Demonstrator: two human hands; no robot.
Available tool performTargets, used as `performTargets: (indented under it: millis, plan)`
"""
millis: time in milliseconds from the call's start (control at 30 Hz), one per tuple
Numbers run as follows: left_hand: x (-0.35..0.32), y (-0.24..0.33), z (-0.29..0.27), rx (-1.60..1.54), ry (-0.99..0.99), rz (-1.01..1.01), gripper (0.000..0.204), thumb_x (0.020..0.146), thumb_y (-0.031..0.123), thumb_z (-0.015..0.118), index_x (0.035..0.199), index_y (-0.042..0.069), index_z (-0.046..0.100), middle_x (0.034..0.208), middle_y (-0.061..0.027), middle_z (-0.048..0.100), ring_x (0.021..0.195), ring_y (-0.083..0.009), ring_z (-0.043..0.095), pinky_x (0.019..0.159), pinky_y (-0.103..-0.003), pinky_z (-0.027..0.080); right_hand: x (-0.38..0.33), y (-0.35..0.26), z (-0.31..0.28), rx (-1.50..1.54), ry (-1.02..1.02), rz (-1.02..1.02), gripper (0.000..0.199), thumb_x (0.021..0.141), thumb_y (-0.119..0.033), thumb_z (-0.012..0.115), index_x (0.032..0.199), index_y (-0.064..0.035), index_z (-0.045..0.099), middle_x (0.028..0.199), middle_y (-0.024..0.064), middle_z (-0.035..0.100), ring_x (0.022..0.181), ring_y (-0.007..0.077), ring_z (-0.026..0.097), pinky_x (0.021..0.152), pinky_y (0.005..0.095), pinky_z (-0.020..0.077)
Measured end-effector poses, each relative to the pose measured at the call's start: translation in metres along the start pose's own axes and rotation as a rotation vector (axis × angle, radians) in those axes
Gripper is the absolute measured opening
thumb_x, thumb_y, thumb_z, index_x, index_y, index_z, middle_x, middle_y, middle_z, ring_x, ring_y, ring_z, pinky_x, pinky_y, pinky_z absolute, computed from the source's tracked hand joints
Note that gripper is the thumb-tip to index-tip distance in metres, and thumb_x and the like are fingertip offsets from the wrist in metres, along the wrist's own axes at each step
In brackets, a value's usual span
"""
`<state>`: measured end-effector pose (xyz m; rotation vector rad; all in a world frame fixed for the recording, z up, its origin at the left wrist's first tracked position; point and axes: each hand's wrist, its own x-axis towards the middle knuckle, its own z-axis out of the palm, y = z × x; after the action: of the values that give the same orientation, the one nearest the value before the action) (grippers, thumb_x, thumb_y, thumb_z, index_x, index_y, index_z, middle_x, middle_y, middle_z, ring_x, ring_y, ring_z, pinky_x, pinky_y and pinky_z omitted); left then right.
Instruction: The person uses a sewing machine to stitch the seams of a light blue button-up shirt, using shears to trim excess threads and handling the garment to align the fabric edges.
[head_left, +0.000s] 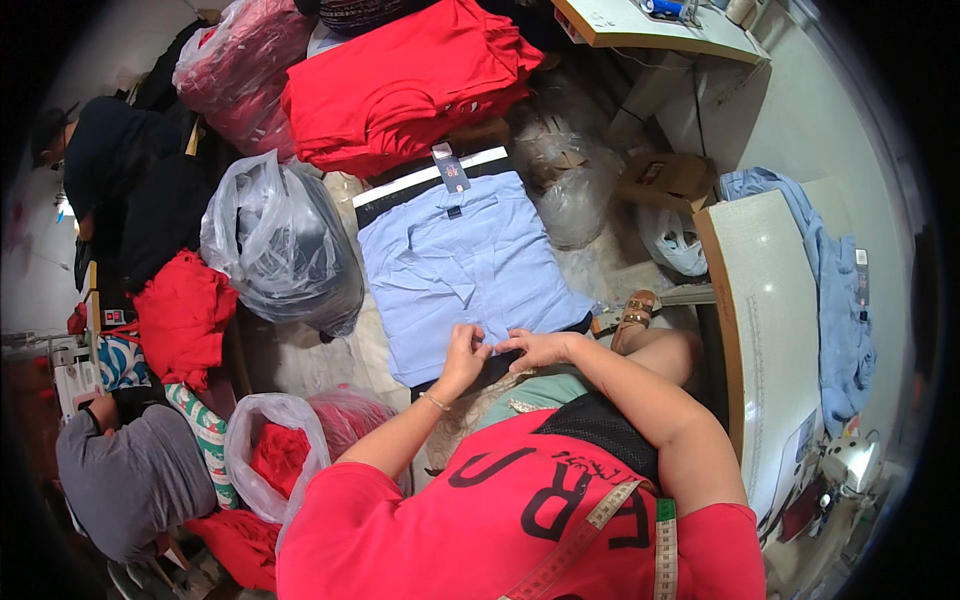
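Shirt: a light blue shirt (462, 265) lies flat in the middle, collar with a hang tag (451, 172) at the far end, hem at the near end just ahead of the person's lap.
Risk, fold: the near hem is gathered at only one spot, so it could slip loose or crease unevenly if the pinch slackens.
Risk, clutter: a clear plastic bag (275, 245) sits just left of the shirt and a red pile (400, 80) at its far end; a sleeve dragged sideways could catch on them.
Left hand (465, 350): reaches forward from the lower left, wrist bent, fingers pressed together and pinching the hem.
Right hand (540, 347): comes in from the right, elbow out, fingertips closed on the same edge, touching the left hand.
Measuring tape (600, 530): hangs on the person's red top, untouched.
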<state>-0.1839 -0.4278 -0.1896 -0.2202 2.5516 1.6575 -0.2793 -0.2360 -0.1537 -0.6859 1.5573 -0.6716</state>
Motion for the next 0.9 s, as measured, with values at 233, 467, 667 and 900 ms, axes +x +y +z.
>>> performTargets:
  millis: [233,467,667,900]
  plan:
    - [-0.009,0.005,0.002,0.03,0.017,-0.054,0.032,0.072,-0.014,0.058,0.1,-0.001,0.051,0.099,-0.0144,0.044,0.082,-0.0247,0.053,0.071,-0.032,0.047,0.003,0.025,0.002,0.605,-0.076,0.132,0.066,0.09,-0.023,0.064,0.146,-0.0042,0.034,0.121,0.0098,0.056,0.1,0.0148,0.058,0.089,0.0304,0.0486]
    - [0.02,0.035,-0.016,0.34,0.078,0.209,0.033,0.082,0.009,0.066,0.113,0.003,0.055,0.121,-0.0187,0.046,0.109,-0.0358,0.05,0.091,-0.043,0.042,-0.007,0.025,-0.001,0.005,0.038,-0.017,0.068,0.086,-0.025,0.067,0.141,0.0027,0.04,0.139,0.0198,0.049,0.123,0.0292,0.053,0.105,0.0348,0.04]
    - [0.082,0.013,0.011,0.883,-0.028,0.297,0.078,0.083,0.059,0.057,0.147,0.019,0.039,0.158,-0.0169,0.019,0.146,-0.0415,0.01,0.11,-0.067,0.005,-0.046,-0.007,-0.008,-0.184,0.098,0.123,0.069,0.081,-0.028,0.068,0.138,0.0046,0.044,0.135,0.0249,0.052,0.125,0.0342,0.051,0.106,0.0368,0.0402]
    - [0.095,0.043,0.013,1.008,-0.255,0.067,0.083,0.085,0.062,0.053,0.152,0.019,0.029,0.16,-0.0202,0.01,0.146,-0.0438,0.004,0.11,-0.067,0.004,-0.205,-0.041,0.001,0.052,0.818,-0.304,0.05,0.088,-0.019,0.061,0.134,-0.003,0.05,0.128,0.0183,0.057,0.113,0.0283,0.058,0.098,0.0377,0.0451]
